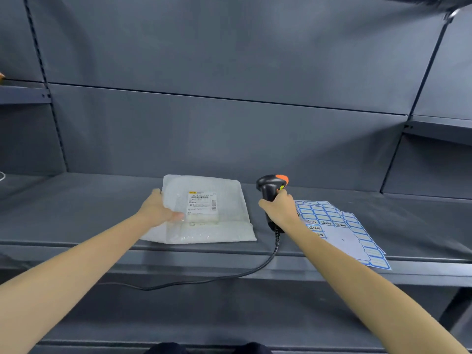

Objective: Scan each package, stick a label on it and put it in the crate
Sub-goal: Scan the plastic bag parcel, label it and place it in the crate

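A white padded package (224,221) with a printed barcode label (202,201) lies flat on the grey shelf (76,208). My left hand (158,209) grips the package's left edge, thumb on top. My right hand (279,208) holds the handle of a black barcode scanner (270,186) with an orange top, just right of the package, its head upright above the shelf. Sheets of blue-bordered labels (342,226) lie on the shelf to the right, partly under my right wrist. No crate is in view.
The scanner's black cable (229,275) loops down over the shelf's front edge toward the left. Grey back panels rise behind the shelf. Side shelves (439,129) jut out at upper right and upper left.
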`<act>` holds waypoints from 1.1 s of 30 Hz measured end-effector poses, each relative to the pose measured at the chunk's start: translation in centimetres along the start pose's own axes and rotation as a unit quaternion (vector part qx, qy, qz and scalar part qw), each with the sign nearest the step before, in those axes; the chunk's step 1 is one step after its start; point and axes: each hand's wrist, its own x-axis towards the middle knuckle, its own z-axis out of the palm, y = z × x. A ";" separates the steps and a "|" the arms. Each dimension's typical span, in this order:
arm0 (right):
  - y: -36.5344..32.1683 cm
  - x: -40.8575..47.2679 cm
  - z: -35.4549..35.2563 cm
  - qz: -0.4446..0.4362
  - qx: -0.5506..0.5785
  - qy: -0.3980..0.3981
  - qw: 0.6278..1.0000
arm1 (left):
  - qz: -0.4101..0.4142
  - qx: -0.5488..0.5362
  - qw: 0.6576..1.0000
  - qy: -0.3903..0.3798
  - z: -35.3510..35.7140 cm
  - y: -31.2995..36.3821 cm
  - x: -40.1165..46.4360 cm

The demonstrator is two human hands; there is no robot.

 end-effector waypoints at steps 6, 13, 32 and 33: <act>0.9 0.6 2.6 -0.003 -0.104 -0.014 0.995 | 0.052 0.049 0.996 0.054 0.0 -2.0 0.7; 0.3 0.3 3.0 -0.014 -0.186 0.000 0.982 | 0.091 0.008 0.996 0.016 0.9 -3.0 0.5; 4.9 1.6 -12.6 0.216 -0.380 -0.170 0.883 | 0.076 0.000 0.996 0.039 2.3 -2.1 -0.6; 4.9 1.7 -12.3 0.238 -0.367 -0.170 0.883 | 0.076 -0.004 0.996 0.040 2.3 -2.1 -0.8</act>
